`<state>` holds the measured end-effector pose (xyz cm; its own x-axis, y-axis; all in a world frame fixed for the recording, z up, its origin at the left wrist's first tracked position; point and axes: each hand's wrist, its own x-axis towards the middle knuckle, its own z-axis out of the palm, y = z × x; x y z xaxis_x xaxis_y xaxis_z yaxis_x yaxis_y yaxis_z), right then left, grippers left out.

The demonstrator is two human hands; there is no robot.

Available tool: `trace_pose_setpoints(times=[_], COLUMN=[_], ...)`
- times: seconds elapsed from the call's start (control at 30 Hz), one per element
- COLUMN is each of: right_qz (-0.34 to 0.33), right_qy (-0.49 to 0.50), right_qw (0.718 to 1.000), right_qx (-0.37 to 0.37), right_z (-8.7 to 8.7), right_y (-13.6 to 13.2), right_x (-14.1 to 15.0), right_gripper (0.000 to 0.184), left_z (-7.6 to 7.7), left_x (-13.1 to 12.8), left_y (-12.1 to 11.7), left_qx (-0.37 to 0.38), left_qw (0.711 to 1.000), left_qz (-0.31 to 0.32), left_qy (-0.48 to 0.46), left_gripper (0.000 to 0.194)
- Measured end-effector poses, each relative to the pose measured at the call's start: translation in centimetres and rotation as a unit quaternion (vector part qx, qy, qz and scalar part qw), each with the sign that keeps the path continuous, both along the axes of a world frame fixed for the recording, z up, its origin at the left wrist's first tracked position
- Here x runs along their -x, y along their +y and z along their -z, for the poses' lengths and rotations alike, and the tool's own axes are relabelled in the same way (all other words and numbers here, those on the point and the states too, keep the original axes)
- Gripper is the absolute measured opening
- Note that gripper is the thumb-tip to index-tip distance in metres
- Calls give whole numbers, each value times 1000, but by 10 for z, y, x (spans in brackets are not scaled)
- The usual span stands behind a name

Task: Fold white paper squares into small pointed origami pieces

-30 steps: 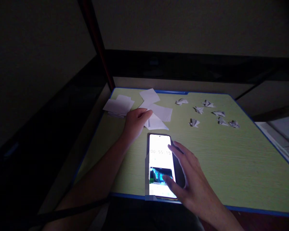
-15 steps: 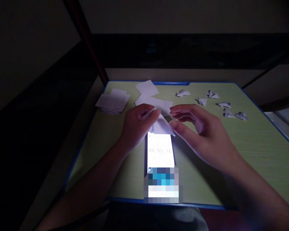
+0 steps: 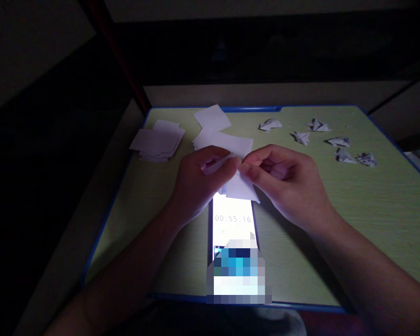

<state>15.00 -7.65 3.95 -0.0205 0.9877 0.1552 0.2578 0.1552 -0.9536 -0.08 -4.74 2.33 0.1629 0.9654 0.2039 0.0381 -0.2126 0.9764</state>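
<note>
A folded piece of white paper (image 3: 243, 185) is held above the top end of a lit phone (image 3: 233, 228), whose screen reads 00:55:16. My left hand (image 3: 205, 179) pinches the paper between thumb and fingers near its upper edge. Beside it, my right hand (image 3: 283, 182) closes thumb and forefinger on the same upper edge, close to the left thumb tip. The lower part of the paper hangs below the fingertips. My hands hide some of its folds.
Loose white sheets (image 3: 213, 119) lie behind my hands, and a stack of paper squares (image 3: 159, 140) is at the back left. Several folded paper shapes (image 3: 318, 125) are spread at the back right. The green table (image 3: 364, 224) has a blue rim; the surroundings are dark.
My right hand was apart from the paper with its thumb and fingers spread; it has moved left and pinched the edge. The left hand keeps its grip. The view has shifted slightly.
</note>
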Motion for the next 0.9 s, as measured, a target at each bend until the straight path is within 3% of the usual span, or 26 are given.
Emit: trace_pose_setpoints(times=[0.37, 0.7, 0.9], right_qz=[-43, -45, -51], right_qy=[-1, 9, -7], right_qw=[999, 999, 999], right_qx=[-6, -5, -8], right_z=[9, 6, 9], right_y=[-2, -2, -3], right_x=[-7, -5, -5], right_gripper=[14, 21, 17], left_z=[-1, -4, -1], left_x=[-4, -3, -2], left_y=[-2, -4, -2], left_qx=[-28, -23, -62], left_qw=[1000, 999, 998], left_qz=[2, -9, -1], left_qy=[13, 30, 16], left_gripper=[7, 5, 7])
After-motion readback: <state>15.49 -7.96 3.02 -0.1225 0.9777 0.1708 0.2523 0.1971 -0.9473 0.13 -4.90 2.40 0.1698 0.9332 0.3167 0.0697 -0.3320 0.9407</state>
